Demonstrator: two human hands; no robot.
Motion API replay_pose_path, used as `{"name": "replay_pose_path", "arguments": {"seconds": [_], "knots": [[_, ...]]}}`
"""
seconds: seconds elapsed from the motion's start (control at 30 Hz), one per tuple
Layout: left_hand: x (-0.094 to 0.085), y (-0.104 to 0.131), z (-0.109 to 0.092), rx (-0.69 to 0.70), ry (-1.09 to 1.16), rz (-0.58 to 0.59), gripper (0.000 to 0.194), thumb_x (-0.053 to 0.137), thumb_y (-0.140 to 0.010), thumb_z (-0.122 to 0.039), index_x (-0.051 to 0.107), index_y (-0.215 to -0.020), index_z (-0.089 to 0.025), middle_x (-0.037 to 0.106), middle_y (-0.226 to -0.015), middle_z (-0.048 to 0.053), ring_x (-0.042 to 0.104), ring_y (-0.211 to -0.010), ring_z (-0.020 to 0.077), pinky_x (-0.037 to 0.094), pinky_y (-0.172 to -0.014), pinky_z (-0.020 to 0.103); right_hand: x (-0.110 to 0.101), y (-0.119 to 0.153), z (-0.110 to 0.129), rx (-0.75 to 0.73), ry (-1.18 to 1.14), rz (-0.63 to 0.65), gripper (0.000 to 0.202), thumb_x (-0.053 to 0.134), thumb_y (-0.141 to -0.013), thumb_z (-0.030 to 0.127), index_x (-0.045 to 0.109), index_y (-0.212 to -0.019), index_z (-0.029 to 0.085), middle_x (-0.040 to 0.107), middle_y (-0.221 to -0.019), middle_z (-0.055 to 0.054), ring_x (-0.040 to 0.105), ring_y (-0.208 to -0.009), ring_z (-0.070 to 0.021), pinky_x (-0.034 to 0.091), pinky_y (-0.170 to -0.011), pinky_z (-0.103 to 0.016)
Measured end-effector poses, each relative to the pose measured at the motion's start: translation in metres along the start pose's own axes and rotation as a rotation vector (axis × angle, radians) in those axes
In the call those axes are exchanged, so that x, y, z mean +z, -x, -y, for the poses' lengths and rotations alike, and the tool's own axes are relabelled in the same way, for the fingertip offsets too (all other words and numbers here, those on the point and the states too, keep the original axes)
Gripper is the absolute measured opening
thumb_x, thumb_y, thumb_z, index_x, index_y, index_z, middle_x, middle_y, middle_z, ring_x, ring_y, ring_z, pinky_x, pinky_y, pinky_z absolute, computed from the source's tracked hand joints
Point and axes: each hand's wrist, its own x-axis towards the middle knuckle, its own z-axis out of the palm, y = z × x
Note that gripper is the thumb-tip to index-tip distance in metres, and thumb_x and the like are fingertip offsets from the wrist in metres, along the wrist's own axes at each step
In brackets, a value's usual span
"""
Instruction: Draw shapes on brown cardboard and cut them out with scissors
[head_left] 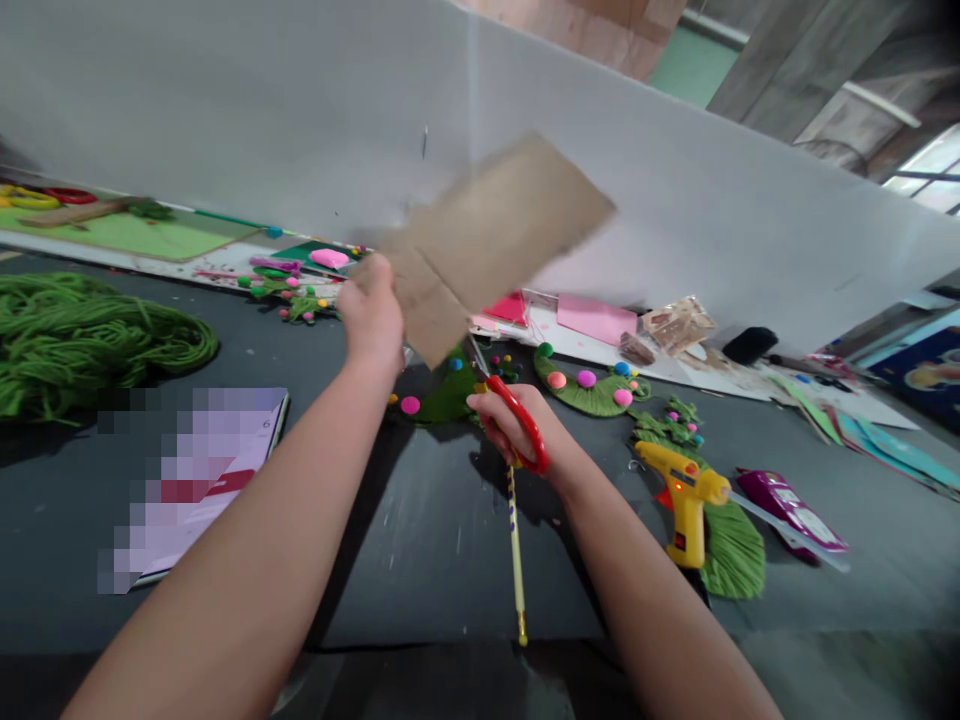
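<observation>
Cardboard (517, 225) and red-handled scissors (536, 440) fill two hands above a dark table (435, 560).
The left hand (375, 318) grips the raised cardboard, thumb uppermost; the right hand's (553, 420) fingers wrap the scissors' handles, blades near the cardboard's lower edge.

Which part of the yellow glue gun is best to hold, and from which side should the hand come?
Probably the handle of the glue gun, from the near side: it extends toward the camera, while the nozzle points left. Keep clear of the nozzle; the lit red light suggests it may be hot.
</observation>
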Motion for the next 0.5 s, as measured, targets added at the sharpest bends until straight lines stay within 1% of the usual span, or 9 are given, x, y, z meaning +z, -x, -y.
{"name": "replay_pose_path", "arguments": {"seconds": [0.07, 0.1, 0.17, 0.27, 0.33, 0.43, 0.5], "knots": [[-0.004, -0.01, -0.011, 0.032, 0.116, -0.104, 0.04, 0.063, -0.099, -0.042, 0.06, -0.129, -0.016, 0.063, -0.129, 0.011, 0.066, -0.111, 0.0241, 0.058, -0.094, 0.046, -0.003, 0.0, -0.002, -0.003, 0.003, -0.008, 0.042, 0.074, -0.081, 0.045, 0.049, -0.058, 0.021, 0.044, -0.04, 0.006, 0.036, -0.03, -0.0081, 0.027, -0.031, -0.022], [-0.004, -0.012, -0.015, 0.024, 0.165, -0.129, 0.04, 0.062, -0.099, -0.042, 0.06, -0.13, -0.017, 0.063, -0.13, 0.011, 0.065, -0.111, 0.0243, 0.058, -0.094, 0.046, -0.004, -0.001, -0.002, -0.011, -0.01, -0.027, 0.044, 0.075, -0.081, 0.047, 0.048, -0.058, 0.021, 0.044, -0.041, 0.006, 0.037, -0.03, -0.0079, 0.027, -0.031, -0.022], [-0.003, -0.01, -0.018, -0.063, 0.225, -0.124, 0.039, 0.062, -0.099, -0.042, 0.06, -0.13, -0.017, 0.063, -0.129, 0.011, 0.066, -0.11, 0.0236, 0.058, -0.093, 0.045, -0.006, -0.003, -0.002, -0.062, -0.074, -0.102, 0.047, 0.076, -0.081, 0.053, 0.047, -0.06, 0.021, 0.046, -0.044, 0.006, 0.039, -0.033, -0.0078, 0.03, -0.033, -0.022], [0.007, 0.009, -0.011, -0.259, 0.251, -0.014, 0.035, 0.064, -0.099, -0.038, 0.061, -0.127, -0.016, 0.065, -0.124, 0.01, 0.067, -0.104, 0.0219, 0.06, -0.089, 0.042, -0.007, -0.006, 0.0, -0.199, -0.192, -0.25, 0.047, 0.077, -0.08, 0.059, 0.057, -0.068, 0.019, 0.055, -0.052, 0.003, 0.045, -0.039, -0.0079, 0.034, -0.039, -0.023], [0.016, 0.028, -0.004, -0.35, 0.254, 0.09, 0.031, 0.065, -0.099, -0.034, 0.063, -0.124, -0.016, 0.066, -0.122, 0.009, 0.068, -0.103, 0.0208, 0.06, -0.088, 0.04, -0.006, -0.007, 0.001, -0.283, -0.281, -0.336, 0.044, 0.082, -0.076, 0.057, 0.061, -0.074, 0.018, 0.057, -0.056, 0.003, 0.049, -0.043, -0.0084, 0.039, -0.043, -0.023], [0.024, 0.05, 0.001, -0.45, 0.238, 0.263, 0.028, 0.066, -0.098, -0.029, 0.064, -0.121, -0.014, 0.067, -0.122, 0.009, 0.068, -0.104, 0.021, 0.061, -0.088, 0.041, -0.006, -0.01, 0.001, -0.381, -0.413, -0.433, 0.04, 0.089, -0.07, 0.046, 0.061, -0.077, 0.019, 0.058, -0.062, 0.005, 0.052, -0.048, -0.0089, 0.043, -0.047, -0.024], [0.021, 0.056, 0.0, -0.5, 0.206, 0.358, 0.029, 0.066, -0.098, -0.03, 0.064, -0.122, -0.015, 0.066, -0.122, 0.009, 0.068, -0.104, 0.0213, 0.06, -0.088, 0.041, -0.01, -0.013, 0.001, -0.432, -0.47, -0.491, 0.035, 0.09, -0.069, 0.038, 0.062, -0.076, 0.018, 0.06, -0.064, 0.004, 0.051, -0.049, -0.0086, 0.042, -0.046, -0.024]]}}
